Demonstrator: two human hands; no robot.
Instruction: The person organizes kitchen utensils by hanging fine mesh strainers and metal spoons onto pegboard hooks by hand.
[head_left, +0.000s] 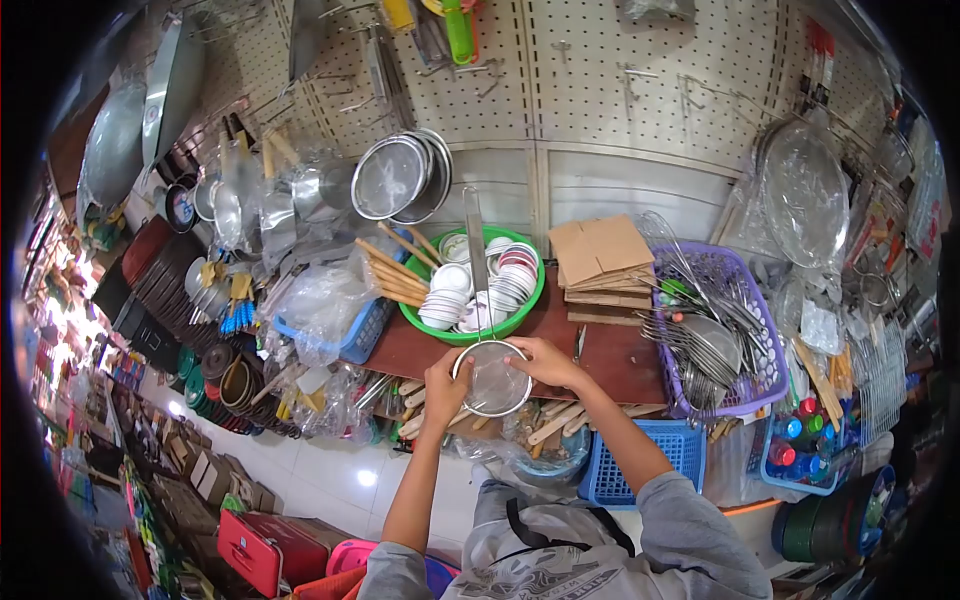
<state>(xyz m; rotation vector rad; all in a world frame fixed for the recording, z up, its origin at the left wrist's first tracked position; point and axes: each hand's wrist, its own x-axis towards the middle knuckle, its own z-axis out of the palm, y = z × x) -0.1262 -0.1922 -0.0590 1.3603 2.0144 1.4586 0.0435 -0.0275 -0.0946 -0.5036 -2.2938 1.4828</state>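
A round wire-mesh strainer with a metal rim is held level in front of my body. Its long flat handle points away from me, over a green basin of small white dishes. My left hand grips the left side of the rim, thumb on top. On the right, my right hand pinches the rim near the handle's base. The fingers under the rim are partly hidden. Just beyond my hands is the edge of a reddish-brown shelf.
Wooden handles lean by the basin's left side. Right of it are stacked cardboard pieces and a purple basket of metal utensils. A blue basket sits lower right. Strainers hang from the pegboard.
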